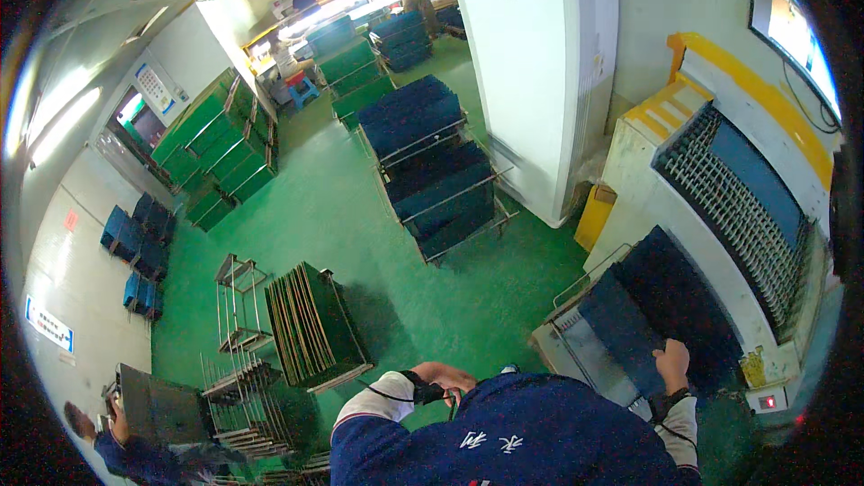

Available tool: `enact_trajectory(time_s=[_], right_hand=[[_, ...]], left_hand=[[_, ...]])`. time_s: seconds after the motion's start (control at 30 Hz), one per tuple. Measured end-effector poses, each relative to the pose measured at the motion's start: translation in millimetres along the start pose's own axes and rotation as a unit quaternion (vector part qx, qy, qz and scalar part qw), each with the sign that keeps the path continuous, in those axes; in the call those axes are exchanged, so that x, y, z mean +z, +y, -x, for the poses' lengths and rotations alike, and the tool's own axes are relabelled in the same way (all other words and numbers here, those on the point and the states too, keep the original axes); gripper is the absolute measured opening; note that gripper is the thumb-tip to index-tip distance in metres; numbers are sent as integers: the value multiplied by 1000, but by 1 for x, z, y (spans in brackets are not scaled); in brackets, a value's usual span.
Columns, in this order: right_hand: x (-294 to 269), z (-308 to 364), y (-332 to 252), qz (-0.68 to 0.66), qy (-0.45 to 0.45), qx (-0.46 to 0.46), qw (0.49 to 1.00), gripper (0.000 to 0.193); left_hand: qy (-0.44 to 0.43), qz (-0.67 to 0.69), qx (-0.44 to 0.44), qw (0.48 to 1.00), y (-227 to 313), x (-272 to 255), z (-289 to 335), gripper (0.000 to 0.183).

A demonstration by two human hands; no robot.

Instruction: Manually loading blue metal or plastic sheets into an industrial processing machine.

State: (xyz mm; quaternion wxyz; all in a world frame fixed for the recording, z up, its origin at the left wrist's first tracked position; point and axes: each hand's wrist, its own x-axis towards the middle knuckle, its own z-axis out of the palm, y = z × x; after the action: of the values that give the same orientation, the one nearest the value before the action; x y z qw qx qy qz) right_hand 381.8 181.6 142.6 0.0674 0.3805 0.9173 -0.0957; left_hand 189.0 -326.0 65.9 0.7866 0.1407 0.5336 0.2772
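Left hand [441, 376], at six o'clock, is loosely curled, its contents unclear; right hand [671, 365], at four, curls against a dark blue panel [621, 319], grip unclear. Beyond, a roller machine [729, 184] stands at three o'clock, then stacked blue sheets [409, 117] at twelve.

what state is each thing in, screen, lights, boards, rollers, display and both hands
right hand: fingers curled, at the dark blue boards, grip unclear
left hand: near the body, grip unclear
dark blue boards: side by side by the machine
green boards: on edge, in a row
wall screen: on
ceiling light: on
rollers: can't tell if turning
small red display: lit
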Motion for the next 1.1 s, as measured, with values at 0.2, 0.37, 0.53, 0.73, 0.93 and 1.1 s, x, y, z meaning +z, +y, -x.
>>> enact_trajectory(time_s=[0.2, 0.37, 0.53, 0.73, 0.93, 1.1], right_hand=[[-10, -1, 1, -3, 57, -73, 996, 37], [-55, 8, -1, 10, 60, -51, 997, 40], [-119, 25, 7, 1, 81, -69, 994, 41], [-164, 42, 64, -31, 126, 42, 991, 54], [-163, 38, 114, -582, 168, 139, 784, 45], [-125, 23, 134, -149, 318, 42, 935, 69]], left_hand=[[107, 11, 9, 994, 9, 17, -5, 57], [67, -63, -46, 995, 19, 8, -33, 42], [76, -50, -18, 996, 44, 23, -14, 37], [91, -49, 90, 991, 73, 42, 33, 40], [105, -37, 30, 993, 47, 17, -11, 45], [34, -8, -94, 995, 25, -17, -64, 50]])
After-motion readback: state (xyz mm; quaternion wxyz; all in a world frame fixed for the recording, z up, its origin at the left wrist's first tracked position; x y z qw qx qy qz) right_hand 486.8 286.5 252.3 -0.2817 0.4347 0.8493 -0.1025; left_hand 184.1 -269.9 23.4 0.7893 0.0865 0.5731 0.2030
